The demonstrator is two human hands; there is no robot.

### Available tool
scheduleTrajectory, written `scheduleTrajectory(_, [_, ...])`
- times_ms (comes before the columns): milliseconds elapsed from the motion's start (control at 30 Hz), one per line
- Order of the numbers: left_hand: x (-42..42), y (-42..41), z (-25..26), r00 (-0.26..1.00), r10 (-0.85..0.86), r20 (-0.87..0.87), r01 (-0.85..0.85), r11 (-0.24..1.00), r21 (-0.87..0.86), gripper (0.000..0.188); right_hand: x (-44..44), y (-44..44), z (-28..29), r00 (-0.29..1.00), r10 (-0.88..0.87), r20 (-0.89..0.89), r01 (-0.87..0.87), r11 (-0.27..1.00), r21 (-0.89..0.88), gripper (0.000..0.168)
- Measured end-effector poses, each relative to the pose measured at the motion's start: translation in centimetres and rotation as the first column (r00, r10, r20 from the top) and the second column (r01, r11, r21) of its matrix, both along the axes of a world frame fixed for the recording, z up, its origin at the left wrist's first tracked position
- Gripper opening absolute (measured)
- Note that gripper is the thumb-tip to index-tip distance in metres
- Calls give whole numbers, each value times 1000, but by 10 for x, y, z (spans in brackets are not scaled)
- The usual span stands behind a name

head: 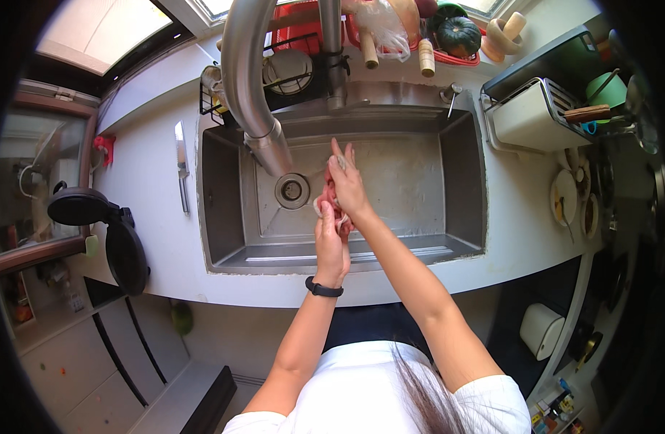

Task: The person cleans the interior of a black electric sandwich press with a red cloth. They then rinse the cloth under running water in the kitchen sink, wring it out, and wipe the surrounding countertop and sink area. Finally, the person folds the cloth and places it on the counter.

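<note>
Over the stainless steel sink (397, 187), both my hands are pressed around a crumpled pink-and-white thing that looks like a cloth (328, 191). My left hand (330, 249), with a black band on its wrist, grips the lower part of it. The upper part is under the palm of my right hand (349, 187), whose fingers point away from me. Much of the bundle is hidden between the hands. Left of them is the round drain (292, 190), and the curved metal faucet (251, 70) hangs above the sink's left half.
Left of the sink lies a serrated knife (181, 163), and further left stands an unfolded black hinged appliance (125, 255). A black wire rack holds a plate (288, 71) behind. Red baskets with a dark green squash (458, 36) line the back; a white utensil holder (527, 116) is at right.
</note>
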State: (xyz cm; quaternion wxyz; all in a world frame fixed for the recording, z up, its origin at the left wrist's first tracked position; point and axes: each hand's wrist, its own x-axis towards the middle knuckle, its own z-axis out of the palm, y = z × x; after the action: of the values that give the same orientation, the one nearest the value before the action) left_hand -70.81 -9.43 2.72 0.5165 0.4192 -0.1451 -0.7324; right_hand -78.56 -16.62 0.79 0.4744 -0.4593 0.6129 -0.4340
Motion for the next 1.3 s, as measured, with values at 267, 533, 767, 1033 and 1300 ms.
scheduleTrajectory(267, [18,-26,-3,987,73,-146,-67,997,42,46,23,60,22,988,153,8,-153,987,-43,60])
scheduleTrajectory(533, [36,-7,0,982,-5,-187,11,999,35,51,-28,1,17,403,-333,853,10,933,360,58])
scheduleTrajectory(767, [33,-15,-24,780,255,-572,-194,967,166,42,-22,31,29,200,-186,962,1,982,190,55])
scheduleTrajectory(1033, [28,-29,22,831,188,-524,-203,979,29,34,2,71,4,-1,-441,898,-71,895,439,65])
scheduleTrajectory(1300, [55,-9,-29,941,98,-325,-123,991,-58,29,32,61,15,681,-181,710,270,963,-13,39])
